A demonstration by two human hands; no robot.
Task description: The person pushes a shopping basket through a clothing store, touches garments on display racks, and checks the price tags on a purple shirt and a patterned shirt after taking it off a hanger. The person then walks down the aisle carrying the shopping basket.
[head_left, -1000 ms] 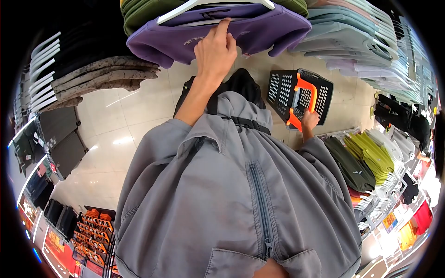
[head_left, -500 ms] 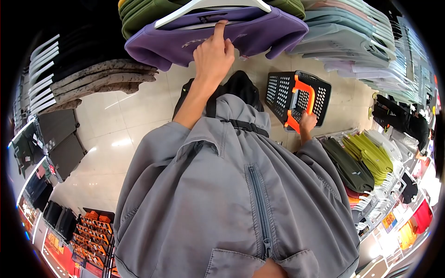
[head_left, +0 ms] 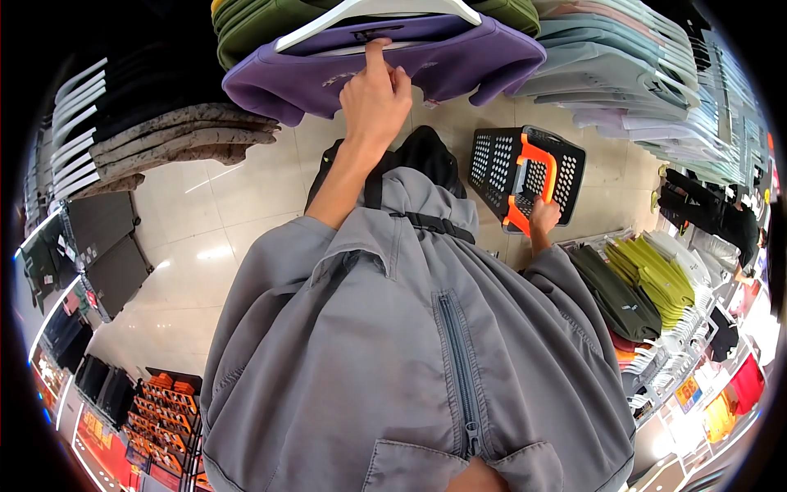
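Note:
A purple sweatshirt (head_left: 459,61) hangs in front of me on a white hanger (head_left: 328,25). My left hand (head_left: 375,102) reaches up to its neckline, index finger stretched out and touching the collar just under the dark neck print. The thumb stands apart from that finger, while the other fingers are partly hidden. Low on my right, my right hand (head_left: 545,215) is wrapped around the orange handle (head_left: 551,160) of a black perforated shopping basket (head_left: 494,160).
Green garments (head_left: 270,25) hang behind the sweatshirt, with pale shirts (head_left: 607,70) to the right and patterned brown clothes (head_left: 180,143) to the left. Folded olive and lime clothes (head_left: 660,271) lie at lower right. A person in dark clothing (head_left: 721,217) is at the far right.
My left index finger has shifted slightly left along the sweatshirt's neckline. My right hand and the basket stay in place.

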